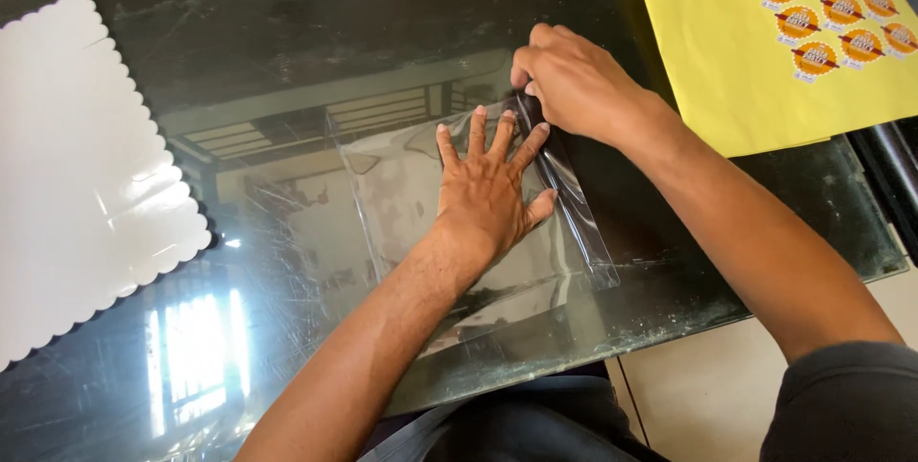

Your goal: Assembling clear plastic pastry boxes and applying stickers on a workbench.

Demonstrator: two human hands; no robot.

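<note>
A clear plastic sheet (pixel 392 194) lies flat on the dark glass table (pixel 287 41). My left hand (pixel 488 194) presses down on it, palm flat and fingers spread. My right hand (pixel 574 84) pinches the sheet's far right edge at the top corner, where the plastic is folded over into a narrow strip running toward me.
A white scalloped board (pixel 76 175) lies at the left. At the far right a yellow sheet (pixel 727 60) carries several round orange stickers (pixel 832 12). The table's front edge runs just ahead of my lap, with tiled floor beyond the right corner.
</note>
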